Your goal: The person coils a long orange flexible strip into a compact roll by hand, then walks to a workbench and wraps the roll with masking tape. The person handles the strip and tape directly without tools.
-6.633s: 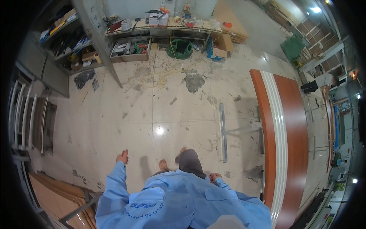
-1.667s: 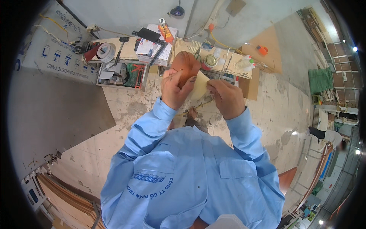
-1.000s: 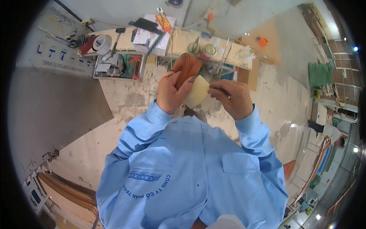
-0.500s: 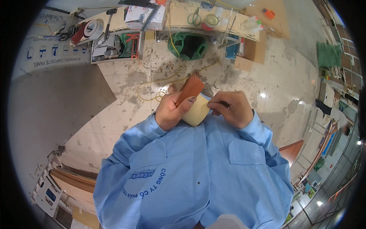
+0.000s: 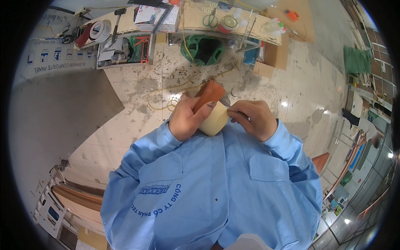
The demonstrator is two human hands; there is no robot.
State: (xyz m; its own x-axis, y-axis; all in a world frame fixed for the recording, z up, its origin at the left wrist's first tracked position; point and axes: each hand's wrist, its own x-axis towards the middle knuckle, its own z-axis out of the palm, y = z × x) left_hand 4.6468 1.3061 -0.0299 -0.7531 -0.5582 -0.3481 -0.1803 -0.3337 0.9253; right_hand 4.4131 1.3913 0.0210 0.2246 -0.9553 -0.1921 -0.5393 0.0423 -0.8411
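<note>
My left hand (image 5: 185, 118) is closed around a reddish-brown wooden block (image 5: 211, 95), which is tilted up and away from my chest. Against the near side of the block sits a pale yellow curved piece (image 5: 216, 119), like a wide roll of tape or paper. The left thumb lies along the block, just over the yellow piece. With thumb and forefinger together, my right hand (image 5: 255, 119) pinches the right edge of the yellow piece. The other right fingers are curled in. Both hands are close in front of my blue shirt.
Ahead stands a wooden workbench (image 5: 191, 18) with green scissors (image 5: 210, 18), a tape roll (image 5: 100, 31), a hammer (image 5: 118, 23) and bottles (image 5: 273, 27). A green bag (image 5: 202, 50) and yellow cord (image 5: 166, 89) lie on the floor. Another person (image 5: 368, 127) is far right.
The wooden block has turned slightly in my left hand, its top shifting a little right. My right hand keeps its pinch at almost the same place. The view has shifted slightly.
</note>
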